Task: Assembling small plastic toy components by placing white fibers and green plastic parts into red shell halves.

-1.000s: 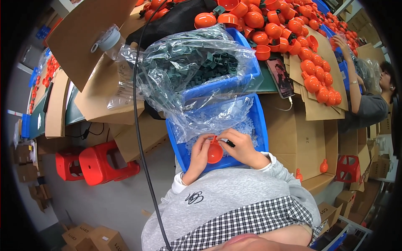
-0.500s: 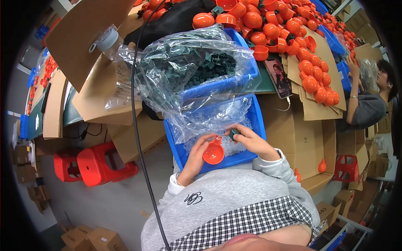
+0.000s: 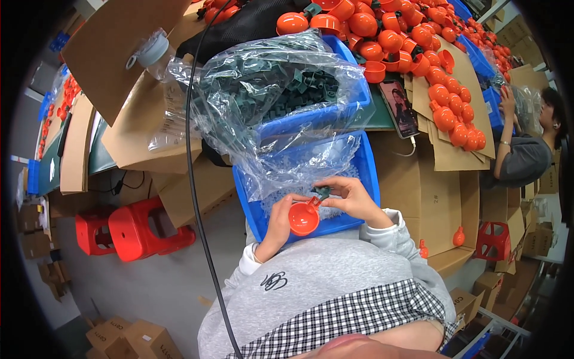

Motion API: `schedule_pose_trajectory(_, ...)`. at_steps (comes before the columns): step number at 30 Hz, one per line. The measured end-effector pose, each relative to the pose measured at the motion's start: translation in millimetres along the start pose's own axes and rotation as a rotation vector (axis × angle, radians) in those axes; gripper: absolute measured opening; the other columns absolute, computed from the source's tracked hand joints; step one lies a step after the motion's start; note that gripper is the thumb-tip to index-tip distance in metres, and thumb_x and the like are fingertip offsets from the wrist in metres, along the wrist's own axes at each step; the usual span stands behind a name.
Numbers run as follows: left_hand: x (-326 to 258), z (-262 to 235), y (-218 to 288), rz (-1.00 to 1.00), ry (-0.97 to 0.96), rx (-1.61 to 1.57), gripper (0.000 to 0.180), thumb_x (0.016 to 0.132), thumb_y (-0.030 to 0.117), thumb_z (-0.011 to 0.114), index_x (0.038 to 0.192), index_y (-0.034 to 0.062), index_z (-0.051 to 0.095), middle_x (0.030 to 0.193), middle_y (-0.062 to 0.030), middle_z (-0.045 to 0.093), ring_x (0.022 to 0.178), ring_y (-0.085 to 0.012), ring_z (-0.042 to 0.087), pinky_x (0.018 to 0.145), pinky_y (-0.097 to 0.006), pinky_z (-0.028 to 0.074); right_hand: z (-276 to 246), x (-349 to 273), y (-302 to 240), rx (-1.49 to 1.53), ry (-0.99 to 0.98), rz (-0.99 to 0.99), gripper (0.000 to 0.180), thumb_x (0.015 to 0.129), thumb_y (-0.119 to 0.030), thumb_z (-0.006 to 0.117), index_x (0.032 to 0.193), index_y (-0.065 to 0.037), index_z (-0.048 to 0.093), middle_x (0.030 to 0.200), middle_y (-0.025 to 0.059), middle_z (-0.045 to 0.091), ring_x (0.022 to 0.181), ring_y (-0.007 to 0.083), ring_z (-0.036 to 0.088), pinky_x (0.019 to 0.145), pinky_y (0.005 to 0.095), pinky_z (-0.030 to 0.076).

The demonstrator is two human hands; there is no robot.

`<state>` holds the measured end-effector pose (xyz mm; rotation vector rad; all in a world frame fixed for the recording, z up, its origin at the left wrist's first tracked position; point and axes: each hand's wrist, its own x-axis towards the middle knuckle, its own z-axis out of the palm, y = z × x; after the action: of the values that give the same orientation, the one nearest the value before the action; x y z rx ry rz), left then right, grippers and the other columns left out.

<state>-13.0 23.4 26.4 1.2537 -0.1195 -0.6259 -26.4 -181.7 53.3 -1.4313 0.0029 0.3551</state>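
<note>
Between my hands is an orange plastic cup with a short neck, its hollow side facing up. My left hand grips the cup by its left side. A small dark green plastic fitting sits in the fingers of my right hand, against the cup's neck. Whether the two parts are joined cannot be made out. Both hands are over a blue bin of small whitish translucent pieces. Beyond it, a clear plastic bag of green fittings lies in a second blue bin.
Many orange cups are heaped on the table at the back. A phone with a cable lies right of the bins. A black cable hangs across the view. Red stools stand left; a person works at far right.
My right hand has moved left and slightly away from me, bringing the green fitting from beside the cup to its neck. My left hand keeps hold of the cup.
</note>
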Motion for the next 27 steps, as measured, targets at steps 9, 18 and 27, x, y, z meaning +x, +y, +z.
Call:
schedule_pose_trajectory(9,3.7,-5.4,-13.7,-0.005,0.078,0.009,0.057,0.098,0.036,0.024,0.094,-0.0062,0.063,0.088,-0.0139,0.067,0.081,-0.0178,0.063,0.078,-0.027,0.046,2.1,0.0,6.5,-0.077,-0.035,-0.052,0.038,0.075,0.006,0.065,0.112,0.004,0.059,0.112,0.0120,0.059,0.103,0.0188,0.058,0.092,0.0312,0.048)
schedule_pose_trajectory(18,3.2,-7.1,-13.3,-0.021,0.097,-0.023,0.059,0.098,0.036,0.023,0.095,-0.0068,0.063,0.086,-0.0132,0.067,0.080,-0.0186,0.063,0.078,-0.027,0.046,2.7,1.2,6.1,-0.115,-0.032,-0.054,0.037,0.075,0.005,0.065,0.112,0.003,0.060,0.111,0.0127,0.060,0.103,0.0191,0.058,0.091,0.0308,0.048)
schedule_pose_trajectory(27,-0.5,-4.2,-11.7,-0.019,0.067,-0.066,0.043,0.091,0.026,0.032,0.100,-0.0054,0.061,0.098,-0.0137,0.064,0.087,-0.0184,0.061,0.080,-0.026,0.045,2.2,2.3,3.2,-0.286,-0.125,-0.072,0.036,0.075,-0.004,0.068,0.110,-0.001,0.061,0.107,0.0117,0.061,0.099,0.0220,0.060,0.085,0.0319,0.049)
